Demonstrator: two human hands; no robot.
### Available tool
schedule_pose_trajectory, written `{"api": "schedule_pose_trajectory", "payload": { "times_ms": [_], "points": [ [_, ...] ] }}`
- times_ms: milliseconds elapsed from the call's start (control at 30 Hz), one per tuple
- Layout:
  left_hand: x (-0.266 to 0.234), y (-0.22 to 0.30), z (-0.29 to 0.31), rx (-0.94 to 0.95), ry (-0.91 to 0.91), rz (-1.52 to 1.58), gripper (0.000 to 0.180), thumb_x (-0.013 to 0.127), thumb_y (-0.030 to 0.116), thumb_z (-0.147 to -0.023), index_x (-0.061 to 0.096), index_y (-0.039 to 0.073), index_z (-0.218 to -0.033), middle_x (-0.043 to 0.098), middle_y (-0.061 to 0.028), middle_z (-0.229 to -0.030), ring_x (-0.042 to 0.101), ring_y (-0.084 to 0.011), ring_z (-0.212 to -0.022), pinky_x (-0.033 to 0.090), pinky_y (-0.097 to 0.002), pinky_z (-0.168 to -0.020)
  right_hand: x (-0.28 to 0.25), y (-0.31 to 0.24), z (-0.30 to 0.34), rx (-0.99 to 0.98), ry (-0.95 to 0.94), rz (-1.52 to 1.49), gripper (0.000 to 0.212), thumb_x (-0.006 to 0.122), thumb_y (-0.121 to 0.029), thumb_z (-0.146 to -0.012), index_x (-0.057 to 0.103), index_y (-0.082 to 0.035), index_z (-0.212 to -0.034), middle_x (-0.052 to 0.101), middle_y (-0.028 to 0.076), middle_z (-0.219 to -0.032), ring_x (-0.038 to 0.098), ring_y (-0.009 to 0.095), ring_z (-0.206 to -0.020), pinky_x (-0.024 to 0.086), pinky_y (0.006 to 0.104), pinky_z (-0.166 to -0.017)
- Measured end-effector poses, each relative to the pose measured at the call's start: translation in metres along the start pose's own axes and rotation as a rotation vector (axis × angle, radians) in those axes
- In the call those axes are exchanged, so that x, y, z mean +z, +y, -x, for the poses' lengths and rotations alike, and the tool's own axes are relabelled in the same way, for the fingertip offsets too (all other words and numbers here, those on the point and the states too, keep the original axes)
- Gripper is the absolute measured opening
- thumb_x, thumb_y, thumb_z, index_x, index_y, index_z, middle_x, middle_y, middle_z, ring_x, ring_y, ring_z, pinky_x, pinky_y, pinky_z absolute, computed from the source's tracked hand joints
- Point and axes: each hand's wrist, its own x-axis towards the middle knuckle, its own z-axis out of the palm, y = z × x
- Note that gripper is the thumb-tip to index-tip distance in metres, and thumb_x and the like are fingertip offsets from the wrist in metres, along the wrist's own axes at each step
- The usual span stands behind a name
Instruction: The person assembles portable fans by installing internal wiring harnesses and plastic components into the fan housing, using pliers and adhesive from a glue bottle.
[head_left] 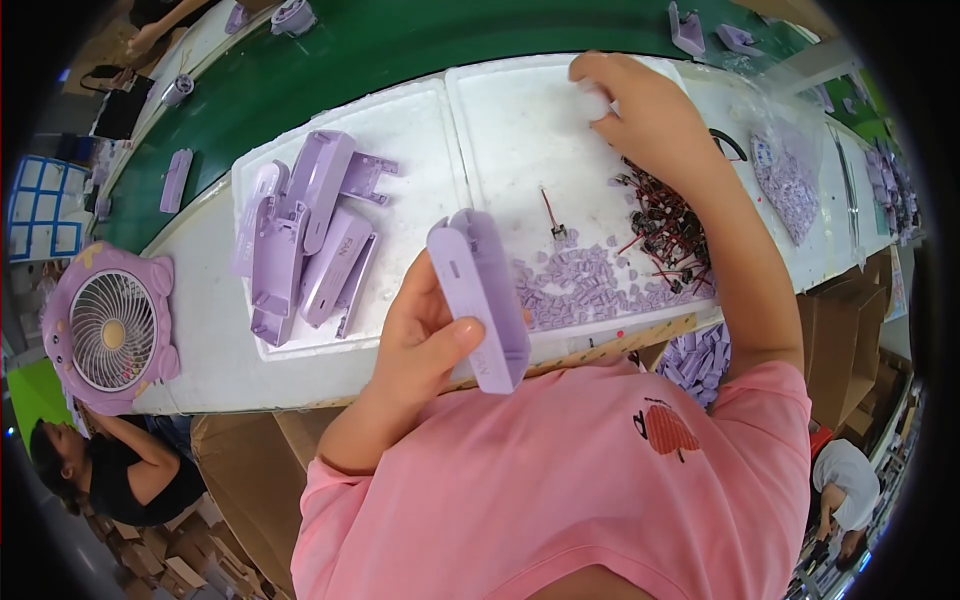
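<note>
White foam tray (520, 110), left hand (425, 335) gripping lilac casing (480, 298), right hand (640, 110) curled at far rim, grip unclear.

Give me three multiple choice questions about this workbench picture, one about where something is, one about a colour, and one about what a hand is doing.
1. Where is the small fan?
A. At the table's left end
B. Inside the right foam tray
C. In the left hand

2. What colour is the casing that the left hand holds?
A. Green
B. Lilac
C. Black

3. What is the right hand doing?
A. Resting flat on the person's lap
B. Reaching to the far part of the right foam tray
C. Holding the fan

Answers: 1 A, the fan lies left of both trays. 2 B, pale purple plastic. 3 B, the arm stretches across the tray.
</note>
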Motion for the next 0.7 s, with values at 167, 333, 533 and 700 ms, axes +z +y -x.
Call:
{"api": "schedule_pose_trajectory", "payload": {
  "times_ms": [167,333,533,700],
  "points": [
    [-0.008,-0.012,-0.006,-0.032,-0.085,-0.108,0.066,0.059,0.006,-0.083,0.025,0.004,-0.139,0.054,-0.0143,-0.115,0.058,-0.0240,-0.101,0.047,-0.0395,-0.086,-0.009,-0.005,-0.002,0.125,0.101,-0.083,0.026,0.065,-0.016,-0.079,0.054,-0.006,-0.100,0.060,0.009,-0.093,0.059,0.024,-0.087,0.045,0.0299,-0.080],
    [-0.002,-0.015,-0.012,-0.023,-0.187,-0.091,0.064,0.056,0.000,-0.085,0.024,0.004,-0.140,0.053,-0.0150,-0.118,0.058,-0.0239,-0.101,0.047,-0.0388,-0.086,-0.004,-0.007,-0.010,0.079,0.178,-0.242,0.026,0.065,-0.017,-0.081,0.057,-0.003,-0.101,0.063,0.007,-0.095,0.060,0.020,-0.088,0.045,0.0277,-0.081],
    [0.002,-0.015,-0.015,-0.053,-0.106,-0.067,0.062,0.054,-0.001,-0.086,0.023,0.004,-0.140,0.052,-0.0153,-0.118,0.057,-0.0233,-0.102,0.047,-0.0373,-0.086,0.001,-0.011,-0.021,0.128,0.116,-0.145,0.031,0.064,-0.024,-0.083,0.060,-0.013,-0.112,0.064,0.008,-0.105,0.061,0.022,-0.090,0.046,0.0280,-0.081],
    [0.001,-0.014,-0.018,-0.110,-0.125,-0.047,0.061,0.054,-0.001,-0.087,0.023,0.003,-0.139,0.050,-0.0151,-0.121,0.055,-0.0219,-0.106,0.046,-0.0367,-0.088,0.033,0.018,-0.030,0.156,0.061,-0.175,0.031,0.063,-0.026,-0.083,0.060,-0.016,-0.112,0.064,0.006,-0.107,0.062,0.026,-0.087,0.047,0.0315,-0.080]
  ]
}}
